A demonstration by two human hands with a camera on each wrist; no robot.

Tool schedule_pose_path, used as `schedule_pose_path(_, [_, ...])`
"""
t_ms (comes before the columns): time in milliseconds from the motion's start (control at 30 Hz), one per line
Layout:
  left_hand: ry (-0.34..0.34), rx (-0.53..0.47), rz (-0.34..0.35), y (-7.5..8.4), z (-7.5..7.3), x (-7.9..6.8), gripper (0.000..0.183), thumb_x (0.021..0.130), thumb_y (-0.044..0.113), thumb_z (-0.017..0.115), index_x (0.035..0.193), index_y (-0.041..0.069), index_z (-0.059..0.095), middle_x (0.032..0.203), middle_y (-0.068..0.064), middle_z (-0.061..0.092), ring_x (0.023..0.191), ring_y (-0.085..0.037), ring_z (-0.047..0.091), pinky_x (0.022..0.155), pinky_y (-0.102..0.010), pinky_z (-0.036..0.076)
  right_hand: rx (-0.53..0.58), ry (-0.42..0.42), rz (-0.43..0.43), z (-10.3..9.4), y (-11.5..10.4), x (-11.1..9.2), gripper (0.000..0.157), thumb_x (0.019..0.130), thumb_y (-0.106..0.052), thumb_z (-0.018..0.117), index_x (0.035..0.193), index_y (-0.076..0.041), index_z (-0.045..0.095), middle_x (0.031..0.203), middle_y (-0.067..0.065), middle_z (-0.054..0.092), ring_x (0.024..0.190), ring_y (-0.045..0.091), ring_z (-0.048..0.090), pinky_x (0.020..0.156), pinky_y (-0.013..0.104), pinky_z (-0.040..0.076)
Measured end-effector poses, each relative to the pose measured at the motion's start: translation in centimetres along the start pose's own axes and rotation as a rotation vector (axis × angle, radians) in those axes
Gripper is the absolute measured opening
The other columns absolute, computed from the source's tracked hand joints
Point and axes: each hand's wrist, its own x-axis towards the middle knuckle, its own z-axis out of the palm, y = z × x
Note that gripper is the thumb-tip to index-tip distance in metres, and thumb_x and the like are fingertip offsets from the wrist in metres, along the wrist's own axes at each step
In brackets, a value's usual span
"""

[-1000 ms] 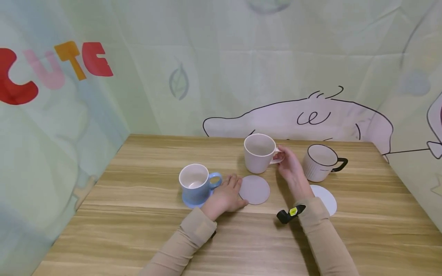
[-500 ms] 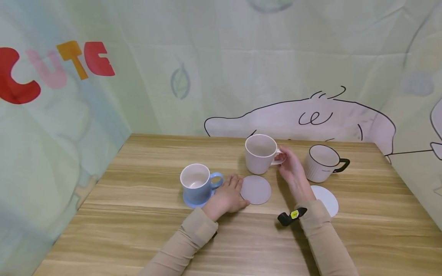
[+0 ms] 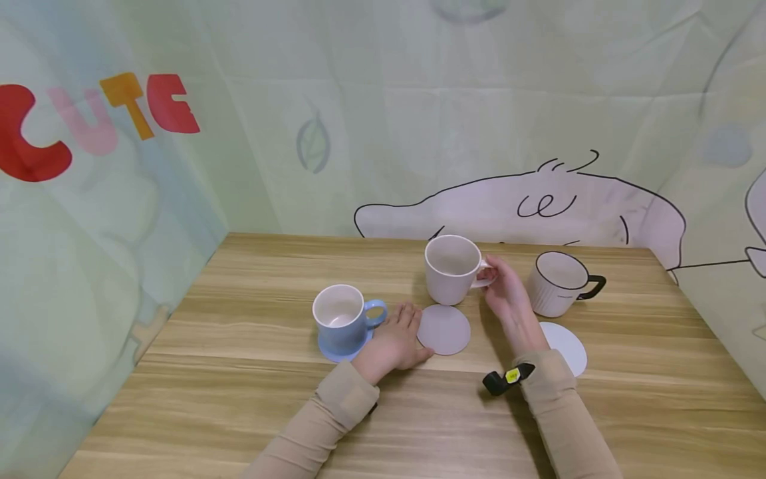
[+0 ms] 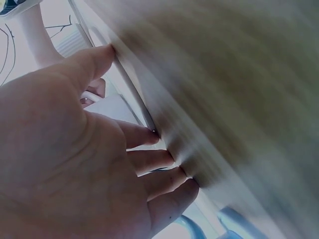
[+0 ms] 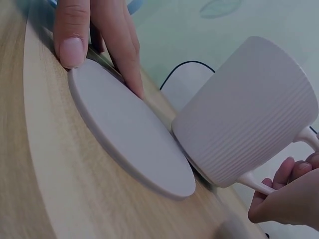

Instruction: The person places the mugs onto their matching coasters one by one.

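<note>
A plain pale pinkish-grey mug (image 3: 449, 276) with a ribbed side is gripped by its handle in my right hand (image 3: 507, 293). Its base sits right behind the far edge of a round grey-mauve coaster (image 3: 444, 330), as the right wrist view also shows. My left hand (image 3: 395, 339) lies low on the wood with fairly straight fingers spread. Its thumb (image 5: 73, 50) touches the coaster's rim, and the index finger reaches along the left edge. Just left of that hand a blue mug (image 3: 341, 326) stands on a blue coaster (image 3: 328, 350), handle pointing toward the fingers.
Right of my right hand stands a white mug (image 3: 553, 289) with a dark rim and black handle. In front of it a white coaster (image 3: 565, 347) is partly covered by my sleeve. The wooden table (image 3: 239, 399) ends at a printed cloth backdrop (image 3: 383, 120).
The pale mug and my right hand have come very slightly nearer to the coaster. My left hand keeps its place at the coaster's edge.
</note>
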Motion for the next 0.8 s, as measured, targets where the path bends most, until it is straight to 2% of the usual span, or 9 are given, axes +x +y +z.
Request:
schedule_pose_path(300, [0.01,-0.011,0.008,0.1,0.0,-0.2,0.082,0.094,0.051,0.051,0.154,0.007,0.018,0.163,-0.013,0.011,0.151,-0.03,0.009,0.122,-0.042,0.019,0.024,0.001,-0.005,0.0,-0.2,-0.8,0.046,0.102,-0.01,0.036,0.06,-0.012,0.054,0.055,-0.002,0.048,0.065,0.013,0.048,0.09,0.023,0.028])
schedule_pose_path(800, [0.009,0.014,0.004,0.0,0.2,0.0,0.082,0.094,0.053,0.05,0.154,0.007,0.018,0.163,-0.014,0.009,0.151,-0.03,0.008,0.122,-0.041,0.018,-0.009,-0.035,0.011,0.3,-0.2,-1.7,0.041,0.102,-0.009,0.038,0.067,-0.012,0.061,0.058,-0.003,0.05,0.065,0.012,0.048,0.089,0.023,0.028])
